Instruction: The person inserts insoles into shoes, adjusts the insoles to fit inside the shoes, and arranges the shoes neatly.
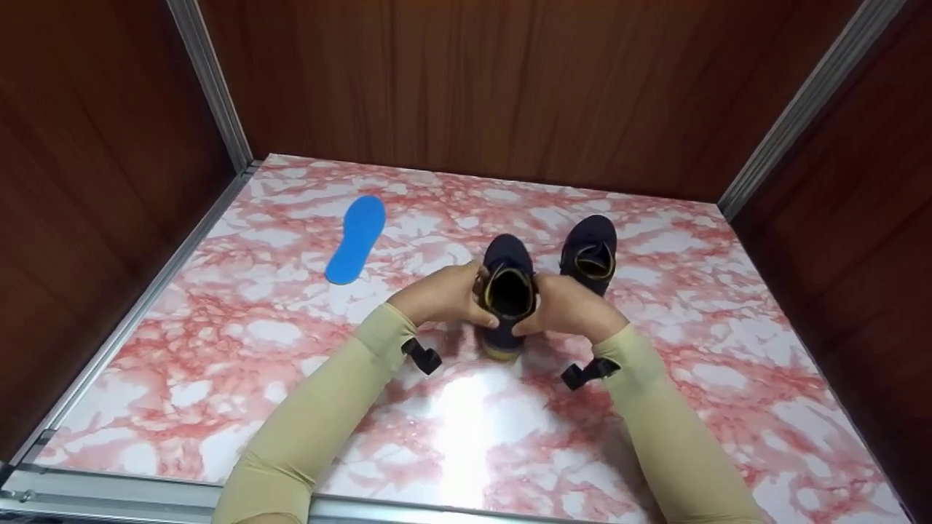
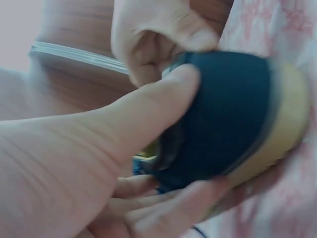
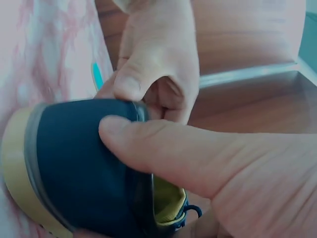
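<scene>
A dark navy shoe (image 1: 507, 251) with a yellowish lining and tan sole points its toe away from me, gripped from both sides. My left hand (image 1: 453, 295) holds its left side, the thumb on the heel near the collar. On the other side my right hand (image 1: 564, 306) grips it, thumb also on the heel. In the right wrist view the shoe's heel (image 3: 84, 158) faces the camera, with yellow lining showing in the opening. The left wrist view has the same heel (image 2: 228, 104) between both thumbs, slightly blurred. Some fingers are hidden behind the shoe.
The matching dark shoe (image 1: 591, 240) stands just right of the held one, toe pointing away. A blue insole (image 1: 357, 239) lies farther left on the red-and-white marbled table (image 1: 269, 378). Brown wood-look panels (image 1: 510, 87) with metal edging enclose the back and sides.
</scene>
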Available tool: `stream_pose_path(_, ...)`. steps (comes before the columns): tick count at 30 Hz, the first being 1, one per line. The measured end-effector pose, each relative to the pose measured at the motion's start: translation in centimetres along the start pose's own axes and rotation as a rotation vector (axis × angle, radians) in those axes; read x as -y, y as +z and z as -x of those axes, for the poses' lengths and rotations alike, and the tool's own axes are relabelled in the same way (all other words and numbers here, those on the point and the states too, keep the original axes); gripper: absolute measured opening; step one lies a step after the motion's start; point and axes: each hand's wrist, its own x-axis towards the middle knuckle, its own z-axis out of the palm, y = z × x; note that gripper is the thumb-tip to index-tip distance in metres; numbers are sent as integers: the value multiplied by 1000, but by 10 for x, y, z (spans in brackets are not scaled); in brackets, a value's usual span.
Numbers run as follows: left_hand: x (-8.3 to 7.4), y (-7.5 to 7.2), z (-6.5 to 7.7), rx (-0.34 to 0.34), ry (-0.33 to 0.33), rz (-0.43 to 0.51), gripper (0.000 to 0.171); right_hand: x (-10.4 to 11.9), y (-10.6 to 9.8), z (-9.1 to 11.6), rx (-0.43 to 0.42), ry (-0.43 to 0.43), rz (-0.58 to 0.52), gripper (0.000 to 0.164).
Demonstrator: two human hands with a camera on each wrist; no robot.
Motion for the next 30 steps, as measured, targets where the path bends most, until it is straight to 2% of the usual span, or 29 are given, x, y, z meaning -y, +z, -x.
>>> stream_pose_path(6, -4, 10, -22, -52, -53, 18, 74, -15, -11, -6, -29, 93, -23, 58)
stream_pose_path(11, -6, 17, -41, -102, -86, 17, 69, -26, -16, -10, -72, 127, -64, 47)
stream_pose_path(15, -6, 20, -52, -138, -83, 17, 65, -31, -16, -13, -108, 147, -87, 41)
stream_pose_path(23, -6, 27, -59, -183, -89, 54, 65, -36, -13, -18, -147, 160, -82, 39)
stream_pose_path(30, -3, 36, -64, -209, -74, 117, 58, -40, -9, -19, -165, 179, -85, 32)
